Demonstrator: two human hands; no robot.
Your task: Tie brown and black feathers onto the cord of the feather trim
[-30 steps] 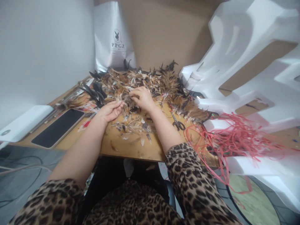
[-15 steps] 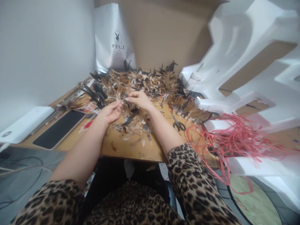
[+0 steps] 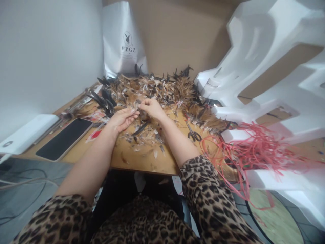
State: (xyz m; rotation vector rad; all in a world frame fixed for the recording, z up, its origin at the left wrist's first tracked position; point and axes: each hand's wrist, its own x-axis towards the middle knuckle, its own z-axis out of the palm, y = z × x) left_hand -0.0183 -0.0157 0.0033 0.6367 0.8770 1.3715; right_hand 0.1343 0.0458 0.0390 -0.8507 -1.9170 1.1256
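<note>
Left hand and right hand pinch feathers, likely light, soft, easily bent: best held near the base.

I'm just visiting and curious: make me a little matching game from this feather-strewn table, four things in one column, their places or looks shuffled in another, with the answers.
Things
1. Feathers
2. Phone
3. Scissors
4. Silver bag

Places or looks
A. upright at the back, lettered PPGZ
B. black-handled, near the red strips
C. brown, black and white, around the left hand and right hand
D. dark-screened, beside a white device

Pairs: 1-C, 2-D, 3-B, 4-A
</note>
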